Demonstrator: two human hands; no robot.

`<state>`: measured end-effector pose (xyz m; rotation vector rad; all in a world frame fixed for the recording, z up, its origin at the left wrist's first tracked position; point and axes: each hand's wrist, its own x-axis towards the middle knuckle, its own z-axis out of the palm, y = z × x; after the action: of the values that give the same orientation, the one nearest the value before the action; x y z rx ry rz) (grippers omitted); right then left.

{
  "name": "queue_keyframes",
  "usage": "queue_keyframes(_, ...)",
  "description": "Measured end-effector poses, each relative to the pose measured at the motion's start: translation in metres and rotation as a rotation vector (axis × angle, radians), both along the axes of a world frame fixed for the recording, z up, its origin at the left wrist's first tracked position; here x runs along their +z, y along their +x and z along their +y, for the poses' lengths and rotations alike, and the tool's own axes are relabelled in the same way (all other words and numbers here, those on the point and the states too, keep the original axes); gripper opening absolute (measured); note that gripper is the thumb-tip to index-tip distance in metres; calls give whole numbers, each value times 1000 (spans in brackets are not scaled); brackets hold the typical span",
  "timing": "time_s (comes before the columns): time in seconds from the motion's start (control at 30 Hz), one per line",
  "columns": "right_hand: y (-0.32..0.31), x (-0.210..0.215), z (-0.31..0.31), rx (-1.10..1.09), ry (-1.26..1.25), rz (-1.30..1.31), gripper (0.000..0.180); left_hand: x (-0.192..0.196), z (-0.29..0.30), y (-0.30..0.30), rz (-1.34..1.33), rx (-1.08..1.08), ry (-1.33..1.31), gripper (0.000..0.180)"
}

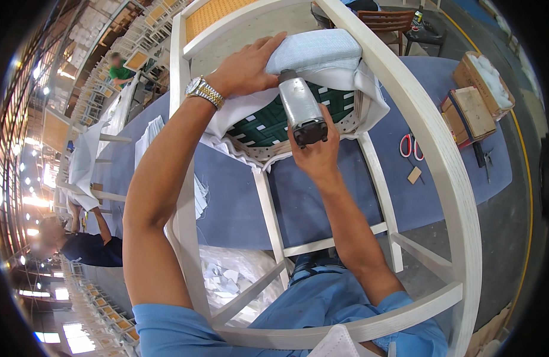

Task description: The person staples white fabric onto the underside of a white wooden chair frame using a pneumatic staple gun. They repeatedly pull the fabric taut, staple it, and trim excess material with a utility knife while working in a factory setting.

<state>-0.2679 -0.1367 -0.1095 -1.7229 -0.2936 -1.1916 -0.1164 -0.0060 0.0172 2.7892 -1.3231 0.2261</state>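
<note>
A white wooden chair frame (460, 202) stands tipped in front of me, its legs and rails around my arms. Dark green webbing (259, 128) crosses the seat opening, with white fabric (369, 98) folded around its edge. My left hand (246, 66) grips the end of a pale blue padded piece (315, 50) at the far side of the seat, thumb below and fingers along its edge. My right hand (316, 152) is closed around the handle of a silver staple gun (300, 101). The gun's nose meets the near edge of the padded piece; the exact contact is hidden.
A blue-covered table (417, 196) lies under the chair. Red-handled scissors (406, 146), a small tan block (414, 175) and cardboard boxes (474, 113) are on the right. White fabric strips (146, 140) lie left. Scraps fill a plastic bag (227, 276) below. Another person (90, 244) works at far left.
</note>
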Motion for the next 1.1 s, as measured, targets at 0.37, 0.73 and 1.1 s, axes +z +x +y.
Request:
queue_keyframes(0.37, -10, 6, 1, 104, 115, 192, 38, -2, -1, 0, -7, -19, -7, 93)
queue_keyframes(0.73, -17, 17, 11, 201, 166, 289, 49, 0, -2, -11, -19, -2, 25, 98)
queue_keyframes(1.1, -2, 3, -18, -25, 164, 149, 39, 48, 11, -33, 280, -195, -285, 62)
